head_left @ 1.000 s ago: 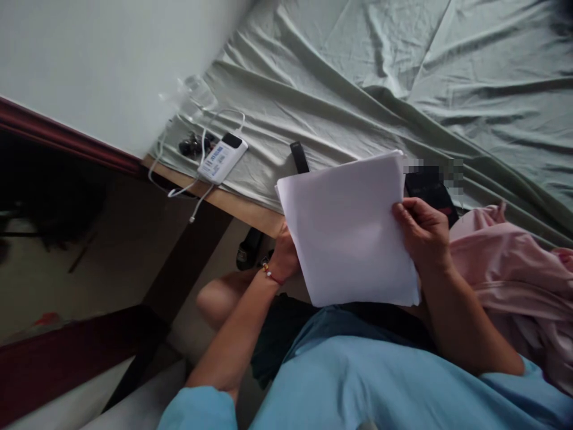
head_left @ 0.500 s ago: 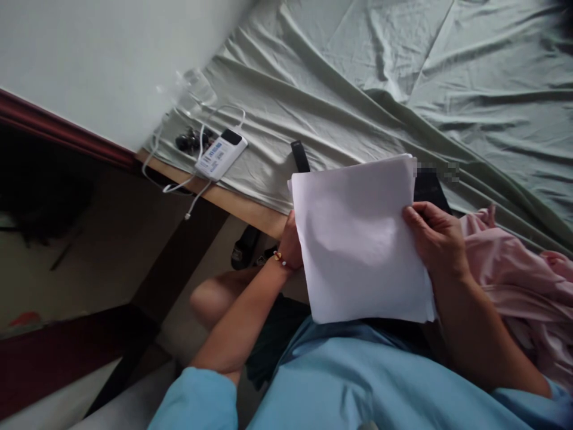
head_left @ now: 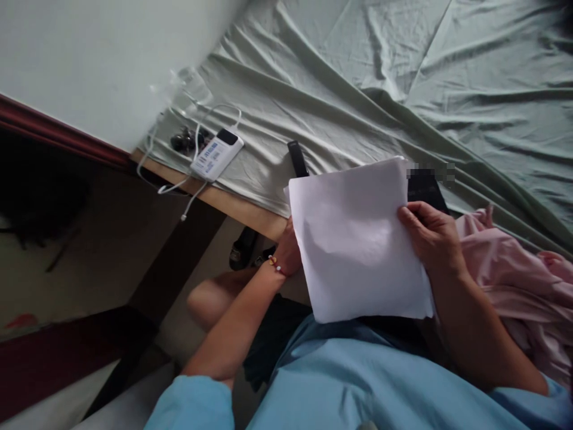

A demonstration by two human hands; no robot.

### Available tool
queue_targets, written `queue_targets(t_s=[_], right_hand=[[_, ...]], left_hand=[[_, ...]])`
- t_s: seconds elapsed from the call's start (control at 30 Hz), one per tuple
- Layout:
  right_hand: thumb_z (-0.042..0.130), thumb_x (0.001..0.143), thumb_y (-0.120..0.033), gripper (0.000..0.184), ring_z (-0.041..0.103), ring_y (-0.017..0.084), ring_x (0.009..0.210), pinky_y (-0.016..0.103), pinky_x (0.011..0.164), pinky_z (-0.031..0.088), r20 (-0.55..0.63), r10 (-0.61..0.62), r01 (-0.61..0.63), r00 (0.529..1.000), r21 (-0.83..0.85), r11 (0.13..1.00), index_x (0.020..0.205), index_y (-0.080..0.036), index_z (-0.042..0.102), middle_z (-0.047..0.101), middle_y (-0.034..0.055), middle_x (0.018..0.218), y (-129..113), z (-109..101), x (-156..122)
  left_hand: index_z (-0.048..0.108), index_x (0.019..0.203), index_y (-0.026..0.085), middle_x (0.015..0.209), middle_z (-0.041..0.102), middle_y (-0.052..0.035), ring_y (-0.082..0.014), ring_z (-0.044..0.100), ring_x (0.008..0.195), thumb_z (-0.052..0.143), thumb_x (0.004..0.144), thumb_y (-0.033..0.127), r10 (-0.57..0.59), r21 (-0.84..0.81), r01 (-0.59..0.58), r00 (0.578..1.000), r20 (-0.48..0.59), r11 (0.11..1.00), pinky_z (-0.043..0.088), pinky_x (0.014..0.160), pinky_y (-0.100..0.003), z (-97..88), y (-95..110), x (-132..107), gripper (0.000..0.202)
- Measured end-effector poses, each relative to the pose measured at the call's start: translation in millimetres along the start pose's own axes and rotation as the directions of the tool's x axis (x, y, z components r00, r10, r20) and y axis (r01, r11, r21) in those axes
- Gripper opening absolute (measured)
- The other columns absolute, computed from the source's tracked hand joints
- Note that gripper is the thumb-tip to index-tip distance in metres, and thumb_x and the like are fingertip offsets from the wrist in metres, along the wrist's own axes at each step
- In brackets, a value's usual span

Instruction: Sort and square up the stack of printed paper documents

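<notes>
A small stack of blank white paper sheets (head_left: 353, 251) is held in front of my blue shirt, over my lap. My right hand (head_left: 432, 236) grips its right edge, thumb on top and fingers curled at the side. At the left edge, my left hand (head_left: 289, 248) reaches behind the sheets. Its fingers are hidden there, so their grip does not show. A beaded bracelet circles the left wrist. Just beyond the stack's upper left corner lies a narrow black object (head_left: 298, 158).
On the bed's pale green sheet (head_left: 340, 89) lie a white power bank (head_left: 217, 156) with cables, small dark items (head_left: 183, 141) and a clear plastic wrapper (head_left: 192, 86). Pink cloth (head_left: 505, 257) is bunched at right, near a dark flat object (head_left: 427, 190). Dark shoes (head_left: 242, 248) rest on the floor.
The view has shifted slightly, so the sheets and both hands appear a little further left. My right hand's hold on the paper's right edge is unchanged.
</notes>
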State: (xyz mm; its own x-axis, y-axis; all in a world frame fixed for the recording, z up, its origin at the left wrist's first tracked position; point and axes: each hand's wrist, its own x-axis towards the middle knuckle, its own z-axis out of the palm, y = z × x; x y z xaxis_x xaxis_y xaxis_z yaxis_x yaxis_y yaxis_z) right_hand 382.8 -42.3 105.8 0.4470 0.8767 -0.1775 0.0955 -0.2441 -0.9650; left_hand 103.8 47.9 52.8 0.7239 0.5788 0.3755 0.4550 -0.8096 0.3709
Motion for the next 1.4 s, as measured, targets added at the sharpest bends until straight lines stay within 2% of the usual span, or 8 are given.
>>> queue_targets(t_s=[0.13, 0.4, 0.7, 0.8, 0.93, 1.0, 1.17, 1.4], right_hand=[[0.07, 0.088, -0.043, 0.021, 0.049, 0.011, 0.056, 0.023, 0.048, 0.036, 0.025, -0.012, 0.013, 1.0, -0.056, 0.998, 0.088, -0.023, 0.072, 0.064, 0.0006, 0.072, 4, -1, 0], [0.072, 0.085, -0.046, 0.023, 0.048, 0.011, 0.056, 0.023, 0.048, 0.035, 0.003, -0.01, 0.01, 1.0, -0.028, 1.0, 0.087, -0.023, 0.073, 0.064, 0.001, 0.072, 3, 0, 3], [0.069, 0.087, -0.05, 0.027, 0.05, 0.013, 0.058, 0.025, 0.05, 0.036, 0.045, -0.038, 0.042, 0.998, -0.096, 0.994, 0.087, -0.023, 0.072, 0.064, 0.0014, 0.072, 6, -3, 3], [0.069, 0.087, -0.051, 0.03, 0.049, 0.012, 0.057, 0.025, 0.05, 0.035, 0.072, -0.037, 0.046, 0.997, -0.127, 0.991, 0.086, -0.022, 0.072, 0.063, 0.0013, 0.07, 7, 0, 4], [0.067, 0.088, -0.051, 0.03, 0.047, 0.012, 0.056, 0.025, 0.049, 0.033, 0.089, -0.039, 0.056, 0.995, -0.186, 0.981, 0.086, -0.021, 0.072, 0.062, 0.0006, 0.068, 12, 3, 5], [0.066, 0.089, -0.051, 0.029, 0.047, 0.012, 0.056, 0.025, 0.049, 0.032, 0.091, -0.049, 0.069, 0.995, -0.227, 0.971, 0.088, -0.022, 0.072, 0.062, 0.0002, 0.067, 15, 2, 5], [0.065, 0.089, -0.05, 0.03, 0.047, 0.013, 0.056, 0.026, 0.05, 0.033, 0.098, -0.081, 0.106, 0.992, -0.297, 0.949, 0.085, -0.022, 0.072, 0.06, -0.0002, 0.064, 18, 1, 6], [0.063, 0.091, -0.051, 0.031, 0.047, 0.013, 0.057, 0.025, 0.05, 0.034, 0.114, -0.09, 0.124, 0.989, -0.347, 0.929, 0.086, -0.022, 0.071, 0.06, 0.0, 0.065, 23, 1, 6]], left_hand=[[0.062, 0.088, 0.017, 0.083, 0.068, -0.0118, -0.0254, 0.064, 0.083, 0.046, 0.099, 0.027, 0.075, 0.053, -0.07, 0.992, -0.102, 0.996, 0.052, 0.076, -0.041, -2.1, -4, -3, 0.022], [0.053, 0.065, 0.02, 0.065, 0.054, -0.0063, -0.0211, 0.049, 0.066, 0.04, 0.098, 0.022, 0.112, 0.197, -0.085, 0.986, -0.127, 0.977, 0.042, 0.066, -0.038, -4.7, -5, 10, 0.035], [0.062, 0.078, 0.018, 0.083, 0.065, -0.0113, -0.0282, 0.057, 0.085, 0.059, 0.087, 0.023, -0.09, 0.193, 0.067, 0.989, 0.113, 0.979, 0.047, 0.084, -0.045, -5.1, 4, -18, 0.01], [0.06, 0.08, 0.018, 0.082, 0.064, -0.0105, -0.027, 0.059, 0.086, 0.058, 0.087, 0.019, -0.117, 0.12, 0.113, 0.993, 0.024, 0.986, 0.048, 0.082, -0.044, -10.1, 9, -29, 0.008], [0.057, 0.075, 0.018, 0.078, 0.062, -0.0086, -0.0261, 0.061, 0.088, 0.055, 0.086, 0.012, -0.007, 0.144, 0.014, 0.998, -0.055, 0.99, 0.049, 0.081, -0.041, -19.2, 9, -30, 0.013], [0.063, 0.079, 0.017, 0.089, 0.067, -0.0117, -0.0276, 0.062, 0.094, 0.052, 0.088, 0.012, -0.05, 0.22, 0.068, 0.995, -0.086, 0.973, 0.05, 0.084, -0.042, -23.7, 1, -28, 0.015], [0.066, 0.129, 0.018, 0.135, 0.065, -0.014, -0.0316, 0.055, 0.129, 0.05, 0.096, 0.018, -0.36, 0.22, 0.389, 0.919, -0.16, 0.895, 0.041, 0.107, -0.052, -35.5, -40, -26, 0.037], [0.077, 0.103, 0.026, 0.112, 0.075, -0.0064, -0.0306, 0.061, 0.11, 0.055, 0.096, 0.025, -0.34, 0.283, 0.34, 0.939, -0.052, 0.897, 0.043, 0.098, -0.051, -54.9, -69, -19, 0.023]])
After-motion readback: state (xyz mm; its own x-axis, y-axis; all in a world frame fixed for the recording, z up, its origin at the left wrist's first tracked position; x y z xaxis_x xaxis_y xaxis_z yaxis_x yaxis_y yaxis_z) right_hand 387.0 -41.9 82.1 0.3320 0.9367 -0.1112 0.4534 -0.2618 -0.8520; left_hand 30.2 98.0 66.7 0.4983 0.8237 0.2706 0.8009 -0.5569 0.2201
